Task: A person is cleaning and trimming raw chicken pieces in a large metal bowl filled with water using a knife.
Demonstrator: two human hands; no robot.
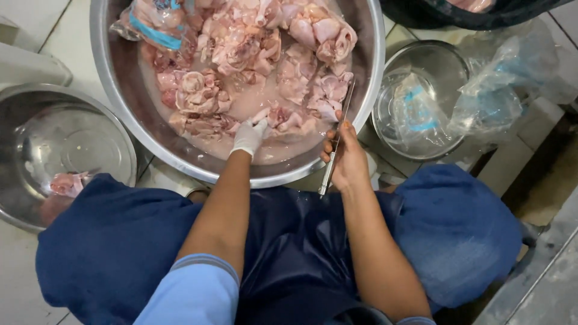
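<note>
The gloved left hand (248,137) has its fingers closed on a piece of raw meat (274,117) at the near edge of the big steel basin (120,114). Just to its right, the bare right hand (348,162) grips a knife (337,141), whose long axis runs away from the body, blade tip over the rim toward the meat.
</note>
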